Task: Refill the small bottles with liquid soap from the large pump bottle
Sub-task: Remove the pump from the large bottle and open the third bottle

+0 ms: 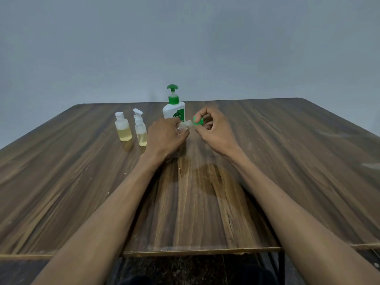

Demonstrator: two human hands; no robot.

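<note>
A large white pump bottle point(173, 109) with a green pump head stands at the table's far middle. Just in front of it, my left hand point(165, 136) grips a small clear bottle point(183, 126), tilted sideways and mostly hidden by my fingers. My right hand point(213, 128) pinches the green cap point(198, 120) at that bottle's mouth. To the left stand two more small bottles, each partly filled with yellow liquid: a flip-cap bottle point(123, 129) and a spray-top bottle point(140, 130).
The wooden table point(267, 161) runs wide to both sides, with a dark stain near its middle point(207, 177). A grey wall rises behind the far edge. The near edge lies close to my body.
</note>
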